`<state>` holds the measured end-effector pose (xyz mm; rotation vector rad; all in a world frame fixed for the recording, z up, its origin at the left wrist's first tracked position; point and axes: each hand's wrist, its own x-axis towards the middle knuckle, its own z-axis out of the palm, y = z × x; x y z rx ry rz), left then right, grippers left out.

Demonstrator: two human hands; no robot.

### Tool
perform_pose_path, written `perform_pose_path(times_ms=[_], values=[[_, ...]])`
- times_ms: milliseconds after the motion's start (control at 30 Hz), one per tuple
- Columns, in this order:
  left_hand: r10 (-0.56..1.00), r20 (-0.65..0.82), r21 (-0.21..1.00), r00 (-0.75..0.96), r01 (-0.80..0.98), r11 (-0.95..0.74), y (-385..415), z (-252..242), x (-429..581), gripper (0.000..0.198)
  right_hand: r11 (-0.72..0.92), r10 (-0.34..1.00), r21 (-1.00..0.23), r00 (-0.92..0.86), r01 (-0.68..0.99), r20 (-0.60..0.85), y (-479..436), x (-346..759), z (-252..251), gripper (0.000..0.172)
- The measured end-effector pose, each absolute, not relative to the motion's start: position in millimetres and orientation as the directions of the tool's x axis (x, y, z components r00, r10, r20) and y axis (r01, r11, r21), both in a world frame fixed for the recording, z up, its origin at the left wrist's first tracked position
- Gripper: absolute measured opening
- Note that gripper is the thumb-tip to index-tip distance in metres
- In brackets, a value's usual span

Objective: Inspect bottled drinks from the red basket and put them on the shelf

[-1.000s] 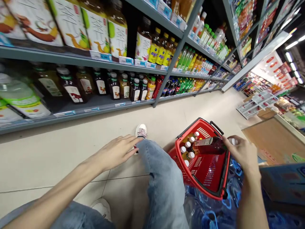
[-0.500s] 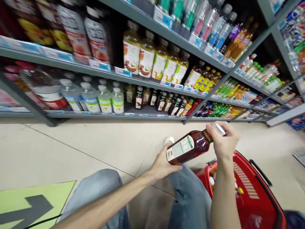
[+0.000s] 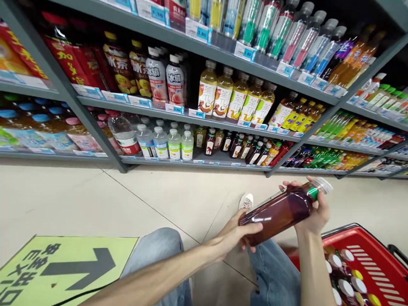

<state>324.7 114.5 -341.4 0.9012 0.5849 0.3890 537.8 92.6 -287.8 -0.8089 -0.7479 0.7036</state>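
Note:
A dark brown drink bottle (image 3: pixel 280 209) with a clear cap lies nearly sideways in front of me, cap to the right. My left hand (image 3: pixel 236 234) cups its base, fingers curled around the bottom. My right hand (image 3: pixel 314 212) grips its neck end from behind, just below the cap. Both hands hold it above my knees in blue jeans (image 3: pixel 274 276). A red shopping basket (image 3: pixel 366 250) with several capped bottles inside sits on the floor at the lower right.
Grey store shelves (image 3: pixel 204 123) full of bottled drinks run across the upper half. The beige tiled floor (image 3: pixel 159 195) lies between me and them. A green floor sticker with a black arrow (image 3: pixel 63 267) is at the lower left. My white shoe (image 3: pixel 247 200) shows ahead.
The bottle came out of the basket and up in front of me. My left hand joined it at the base. The bottle has turned, its label now hidden. My view swung left.

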Motion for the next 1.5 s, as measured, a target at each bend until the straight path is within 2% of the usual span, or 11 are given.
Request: perform_pose_path(times_ms=[67, 167, 233, 367, 533, 667, 833, 967, 1100, 1267, 1500], values=[[0.439, -0.303, 0.769, 0.846, -0.055, 0.637, 111.9, -340.9, 327.3, 0.065, 0.527, 0.770, -0.798, 0.561, -0.293, 0.303, 92.5, 536.5, -286.3, 0.049], [0.289, -0.314, 0.683, 0.904, 0.003, 0.730, 106.2, -342.6, 333.0, 0.085, 0.529, 0.795, -0.758, 0.536, -0.381, 0.285, 97.3, 531.1, -286.1, 0.048], [0.234, -0.361, 0.590, 0.903, 0.026, 0.807, 101.4, -343.3, 336.8, 0.090, 0.511, 0.815, -0.749, 0.515, -0.422, 0.265, 101.8, 527.3, -288.5, 0.044], [0.174, -0.531, 0.388, 0.829, 0.056, 0.920, 91.9, -339.7, 343.1, 0.083, 0.410, 0.856, -0.793, 0.491, -0.451, 0.163, 112.3, 523.4, -296.7, 0.034], [0.130, -0.647, 0.257, 0.751, 0.054, 0.965, 81.6, -338.5, 345.6, 0.077, 0.299, 0.873, -0.876, 0.479, -0.378, 0.091, 120.9, 519.2, -302.8, 0.039], [0.097, -0.660, 0.215, 0.745, 0.064, 0.974, 77.1, -343.9, 344.5, 0.080, 0.257, 0.890, -0.907, 0.447, -0.333, 0.088, 121.9, 514.2, -305.2, 0.039], [0.116, -0.657, 0.206, 0.745, 0.030, 0.978, 77.4, -346.8, 342.8, 0.084, 0.285, 0.885, -0.908, 0.448, -0.308, 0.126, 123.6, 513.0, -310.5, 0.036], [0.248, -0.641, 0.213, 0.726, -0.142, 0.967, 79.3, -343.7, 343.0, 0.068, 0.325, 0.867, -0.894, 0.475, -0.308, 0.151, 123.7, 510.9, -308.9, 0.035], [0.354, -0.686, 0.194, 0.636, -0.309, 0.931, 81.8, -339.3, 344.3, 0.047, 0.351, 0.851, -0.881, 0.500, -0.316, 0.160, 122.9, 506.8, -306.4, 0.039], [0.325, -0.721, 0.136, 0.611, -0.336, 0.932, 82.7, -340.5, 345.5, 0.043, 0.314, 0.855, -0.902, 0.502, -0.296, 0.133, 124.6, 505.0, -310.3, 0.040], [0.325, -0.717, 0.130, 0.616, -0.340, 0.932, 84.5, -341.0, 344.4, 0.041, 0.293, 0.855, -0.900, 0.510, -0.324, 0.094, 127.6, 505.5, -312.0, 0.044]])
